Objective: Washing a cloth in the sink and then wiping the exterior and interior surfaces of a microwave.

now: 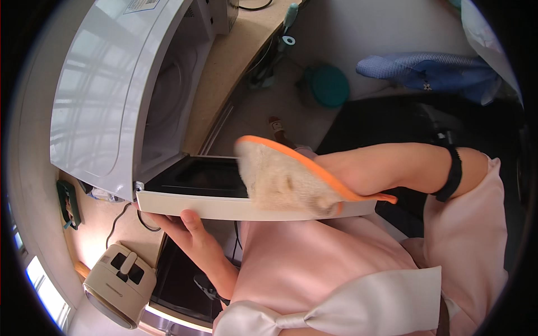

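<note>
A white microwave oven [103, 88] stands with its door [193, 206] swung open towards my body. My left hand [189, 231] is at the hinge end of the door, fingers against its outer side and thumb over the edge. A fluffy beige cloth [286, 180] with orange trim lies over the door's edge and inner side. Behind it, my right hand [344, 174] presses the cloth to the door; its fingers are hidden. The dark cavity [168, 92] of the microwave shows a round turntable.
A cream air fryer [122, 281] sits on the wooden counter [92, 214], with black cables nearby. Below is a dark glass panel [185, 273]. Beyond the counter edge are a teal round-lidded bin [330, 86], a blue cloth item [433, 75] and a black surface [386, 122].
</note>
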The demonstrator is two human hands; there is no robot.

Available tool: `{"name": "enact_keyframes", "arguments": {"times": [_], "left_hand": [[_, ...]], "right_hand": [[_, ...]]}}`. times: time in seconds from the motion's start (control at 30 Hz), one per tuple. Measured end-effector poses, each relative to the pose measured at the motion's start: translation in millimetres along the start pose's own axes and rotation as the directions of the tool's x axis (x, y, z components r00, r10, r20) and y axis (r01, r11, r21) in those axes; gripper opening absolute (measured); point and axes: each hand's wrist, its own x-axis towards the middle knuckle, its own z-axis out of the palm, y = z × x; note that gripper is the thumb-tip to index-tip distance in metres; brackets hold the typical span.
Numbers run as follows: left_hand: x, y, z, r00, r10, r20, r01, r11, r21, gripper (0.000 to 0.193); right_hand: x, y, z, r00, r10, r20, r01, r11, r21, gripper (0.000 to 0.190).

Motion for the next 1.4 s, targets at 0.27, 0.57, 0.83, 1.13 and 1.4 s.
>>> {"name": "enact_keyframes", "arguments": {"times": [0.27, 0.57, 0.83, 1.13, 1.4], "left_hand": [[-1, 2, -1, 0.997, 0.069, 0.020, -0.069, 0.998, -0.015, 0.082], [0, -6, -7, 0.998, 0.062, 0.007, -0.062, 0.997, -0.041, 0.082], [-2, 1, -1, 0.996, 0.091, 0.019, -0.091, 0.996, -0.006, 0.079], [-2, 2, 0, 1.000, 0.023, -0.014, -0.024, 0.999, -0.033, 0.073], [-2, -1, 0, 0.997, 0.038, -0.073, -0.035, 0.999, 0.036, 0.075]], "right_hand": [[-26, 7, 2, 0.975, 0.161, -0.150, -0.174, 0.982, -0.077, 0.036], [-21, -31, 13, 0.986, 0.084, -0.146, -0.110, 0.978, -0.175, 0.033], [-38, -24, 19, 0.964, 0.184, -0.189, -0.163, 0.979, 0.121, 0.042], [-16, 4, -6, 0.983, 0.079, -0.163, -0.085, 0.996, -0.034, 0.029], [-130, 42, -6, 0.916, 0.242, -0.319, -0.277, 0.958, -0.069, 0.021]]}}
